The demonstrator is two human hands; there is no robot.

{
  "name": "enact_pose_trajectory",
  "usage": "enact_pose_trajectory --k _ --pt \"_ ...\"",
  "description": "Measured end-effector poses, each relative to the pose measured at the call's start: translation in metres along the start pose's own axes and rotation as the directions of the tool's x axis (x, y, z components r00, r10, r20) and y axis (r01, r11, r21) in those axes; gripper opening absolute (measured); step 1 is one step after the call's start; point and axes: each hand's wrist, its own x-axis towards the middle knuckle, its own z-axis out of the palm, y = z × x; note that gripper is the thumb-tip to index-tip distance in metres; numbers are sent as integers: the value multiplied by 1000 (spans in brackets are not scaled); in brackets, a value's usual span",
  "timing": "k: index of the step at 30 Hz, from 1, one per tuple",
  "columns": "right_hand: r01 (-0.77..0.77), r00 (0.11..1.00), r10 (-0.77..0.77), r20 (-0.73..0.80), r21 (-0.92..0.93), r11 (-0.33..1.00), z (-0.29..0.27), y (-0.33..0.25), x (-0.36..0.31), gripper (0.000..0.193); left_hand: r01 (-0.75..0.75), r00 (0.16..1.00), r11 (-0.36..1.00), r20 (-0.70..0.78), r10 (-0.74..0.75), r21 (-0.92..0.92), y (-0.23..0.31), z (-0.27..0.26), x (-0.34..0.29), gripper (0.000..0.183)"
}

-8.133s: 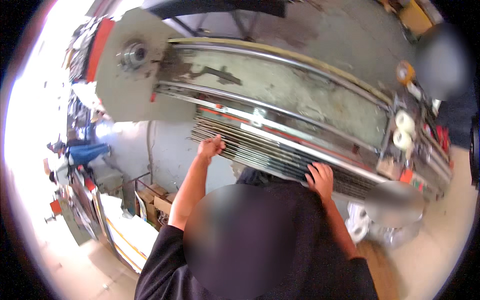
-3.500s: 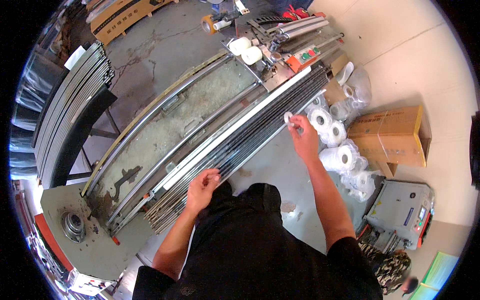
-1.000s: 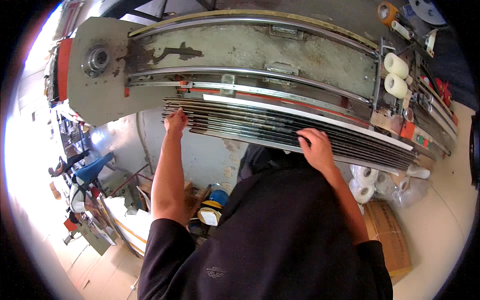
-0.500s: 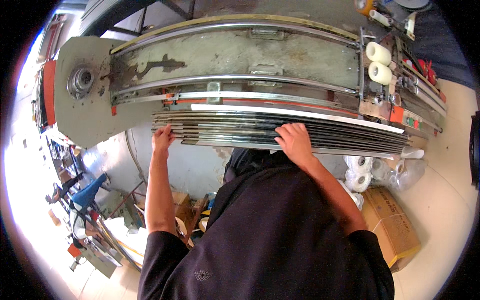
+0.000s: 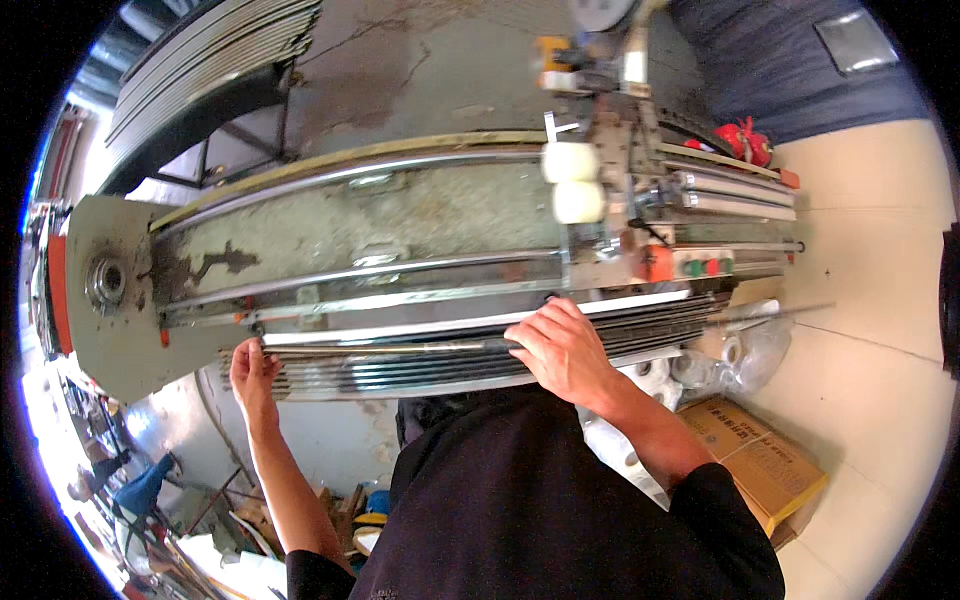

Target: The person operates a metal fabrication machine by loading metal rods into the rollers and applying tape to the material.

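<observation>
A row of long, thin dark strips point(image 5: 430, 376) lies side by side across in front of me, along the near side of the machine. One slim strip point(image 5: 400, 348) sits raised over the rest and runs between my hands. My left hand point(image 5: 256, 372) pinches its left end with thumb and fingers. Further right, my right hand point(image 5: 562, 348) is curled over the same strip, palm down, its fingertips partly hidden. Behind the row lies a white flat bar point(image 5: 430, 325).
Beyond the strips stands a long machine bed point(image 5: 420, 220) with metal rails, white rollers point(image 5: 574, 182) and push buttons point(image 5: 712, 267) at its right. A cardboard box point(image 5: 755, 465) and clear film rolls point(image 5: 735, 350) are at the lower right. More long strips point(image 5: 215, 60) rest at the far left.
The view has shifted, so the machine appears lower and further left. Both hands have gone toward the row's far side, and a single strip now lies raised between them.
</observation>
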Motion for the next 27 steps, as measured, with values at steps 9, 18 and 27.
enact_pose_trajectory --k 9,18,27 --pt "22 962 -83 -259 -232 973 -112 186 -14 17 -134 986 982 84 146 -132 34 176 -33 24" --pt "11 960 -52 -275 -149 989 -136 274 -6 19 -148 988 981 69 140 125 99 281 -50 30" --pt "-1 986 -20 -166 -123 992 -116 281 19 23 -48 999 998 -3 49 49 61 288 15 28"
